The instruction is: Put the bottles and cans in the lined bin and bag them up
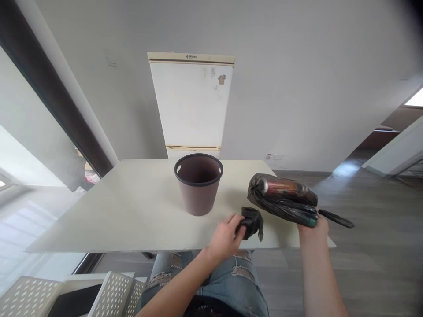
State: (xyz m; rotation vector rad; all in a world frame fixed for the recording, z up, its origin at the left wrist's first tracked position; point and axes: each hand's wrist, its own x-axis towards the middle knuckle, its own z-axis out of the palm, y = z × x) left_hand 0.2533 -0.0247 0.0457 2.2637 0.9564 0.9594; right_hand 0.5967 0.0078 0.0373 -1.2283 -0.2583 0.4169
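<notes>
My left hand (227, 235) is closed on a crumpled black plastic bag (254, 221), low over the near part of the table. On the right, my right hand (314, 230) grips a filled black garbage bag (280, 207) from below its right end. Through the thin plastic show a reddish cylinder with a silvery end and something green; their exact kind is hard to tell. A loose black strip of the bag trails past my right wrist. Between the far edge and my left hand stands an upright mauve trash bin (199, 198) with a dark rim and side handle holes.
A pale table (132, 211) spreads in front of me. Behind it a white refrigerator (191, 103) stands against the grey wall. Perforated white plastic baskets (110, 295) are at the lower left, beside my legs in torn jeans (238, 281). Dark wooden floor (370, 246) lies at right.
</notes>
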